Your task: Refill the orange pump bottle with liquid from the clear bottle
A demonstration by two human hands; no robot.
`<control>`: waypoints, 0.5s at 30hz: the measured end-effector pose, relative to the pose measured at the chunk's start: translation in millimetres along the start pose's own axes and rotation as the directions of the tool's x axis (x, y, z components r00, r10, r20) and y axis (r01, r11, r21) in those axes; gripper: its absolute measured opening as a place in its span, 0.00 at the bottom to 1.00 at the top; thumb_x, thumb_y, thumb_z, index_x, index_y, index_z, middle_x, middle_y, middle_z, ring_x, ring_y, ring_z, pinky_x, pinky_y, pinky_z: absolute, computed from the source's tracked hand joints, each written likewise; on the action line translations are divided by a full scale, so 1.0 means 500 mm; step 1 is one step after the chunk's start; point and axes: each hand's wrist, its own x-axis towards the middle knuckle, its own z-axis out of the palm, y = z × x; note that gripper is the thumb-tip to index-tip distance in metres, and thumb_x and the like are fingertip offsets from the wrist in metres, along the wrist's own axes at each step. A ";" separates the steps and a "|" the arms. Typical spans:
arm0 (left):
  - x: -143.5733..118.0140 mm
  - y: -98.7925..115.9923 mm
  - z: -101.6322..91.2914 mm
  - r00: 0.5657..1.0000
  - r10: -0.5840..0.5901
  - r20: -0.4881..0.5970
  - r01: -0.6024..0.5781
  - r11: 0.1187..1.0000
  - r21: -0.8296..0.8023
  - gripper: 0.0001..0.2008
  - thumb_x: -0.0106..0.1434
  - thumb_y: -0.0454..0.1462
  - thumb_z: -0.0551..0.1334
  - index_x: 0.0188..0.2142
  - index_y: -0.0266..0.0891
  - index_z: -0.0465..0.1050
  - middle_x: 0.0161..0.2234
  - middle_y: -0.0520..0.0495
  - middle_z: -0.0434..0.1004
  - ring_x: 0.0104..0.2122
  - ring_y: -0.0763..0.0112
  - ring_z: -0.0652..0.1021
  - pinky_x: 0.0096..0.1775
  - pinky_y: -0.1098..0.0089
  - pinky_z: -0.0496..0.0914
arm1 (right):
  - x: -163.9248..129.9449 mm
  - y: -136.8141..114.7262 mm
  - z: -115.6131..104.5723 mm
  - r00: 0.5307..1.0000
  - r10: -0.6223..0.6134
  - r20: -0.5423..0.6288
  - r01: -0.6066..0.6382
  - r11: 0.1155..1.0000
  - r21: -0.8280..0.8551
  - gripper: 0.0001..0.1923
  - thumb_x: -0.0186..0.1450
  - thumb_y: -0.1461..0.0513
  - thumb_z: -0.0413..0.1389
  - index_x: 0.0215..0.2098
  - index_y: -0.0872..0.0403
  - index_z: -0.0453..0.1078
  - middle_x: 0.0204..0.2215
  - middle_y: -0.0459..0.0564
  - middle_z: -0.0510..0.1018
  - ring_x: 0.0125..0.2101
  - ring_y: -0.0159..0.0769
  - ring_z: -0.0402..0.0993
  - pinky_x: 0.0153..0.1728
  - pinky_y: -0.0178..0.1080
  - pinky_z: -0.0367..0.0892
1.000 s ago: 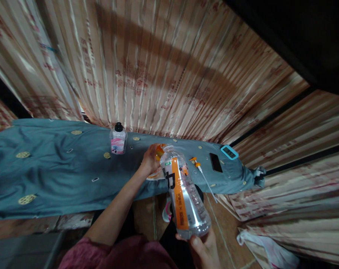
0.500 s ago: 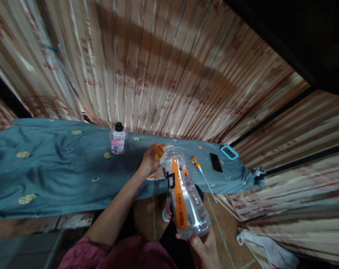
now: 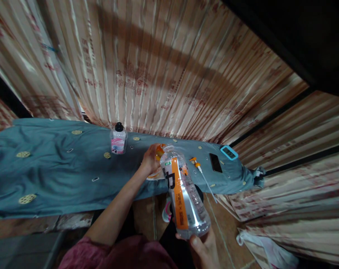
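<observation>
My right hand grips the base of a clear plastic bottle with an orange-and-white label, tilted so its open neck points toward the table. My left hand is closed around a small orange container that stands on the blue-grey cloth, just beside the bottle's mouth. What lies inside the orange container is hidden by my fingers and the bottle.
A small clear bottle with a black cap and pink label stands farther left on the cloth. An orange spray nozzle with its tube, a black phone and a blue-framed timer lie to the right. Striped curtains hang behind.
</observation>
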 end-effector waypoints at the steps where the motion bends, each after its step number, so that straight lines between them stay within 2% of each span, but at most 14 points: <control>1: 0.000 0.001 -0.002 1.000 0.011 0.002 -0.011 1.000 0.010 0.23 0.49 0.32 0.69 0.46 0.42 0.72 0.44 0.43 0.81 0.42 0.57 0.81 0.45 0.59 0.78 | 0.000 -0.001 0.000 1.000 0.002 -0.001 -0.002 1.000 -0.009 0.38 0.41 0.49 0.80 0.45 0.51 0.73 0.29 0.49 0.88 0.24 0.43 0.84 0.28 0.40 0.77; 6: 0.002 0.004 -0.002 1.000 0.025 -0.003 -0.025 1.000 0.014 0.22 0.49 0.33 0.70 0.46 0.42 0.73 0.43 0.43 0.81 0.42 0.55 0.81 0.46 0.57 0.78 | 0.000 -0.002 0.000 1.000 -0.005 0.022 0.005 1.000 -0.016 0.36 0.42 0.48 0.79 0.43 0.50 0.73 0.30 0.50 0.88 0.26 0.44 0.84 0.27 0.40 0.76; 11: 0.003 0.008 -0.005 1.000 0.007 0.002 -0.007 1.000 0.001 0.22 0.48 0.32 0.69 0.45 0.42 0.73 0.43 0.44 0.81 0.42 0.57 0.81 0.45 0.59 0.78 | 0.001 -0.002 -0.003 0.999 0.007 0.054 -0.004 0.999 -0.043 0.39 0.43 0.47 0.78 0.49 0.51 0.74 0.29 0.49 0.88 0.27 0.44 0.85 0.29 0.40 0.77; 15: 0.002 0.010 -0.007 1.000 0.015 0.001 -0.015 1.000 -0.010 0.23 0.48 0.31 0.69 0.46 0.42 0.73 0.44 0.44 0.81 0.43 0.57 0.82 0.46 0.60 0.78 | -0.001 -0.005 0.004 1.000 0.009 -0.006 -0.009 1.000 -0.024 0.39 0.40 0.48 0.79 0.45 0.51 0.74 0.29 0.49 0.88 0.25 0.43 0.84 0.28 0.39 0.77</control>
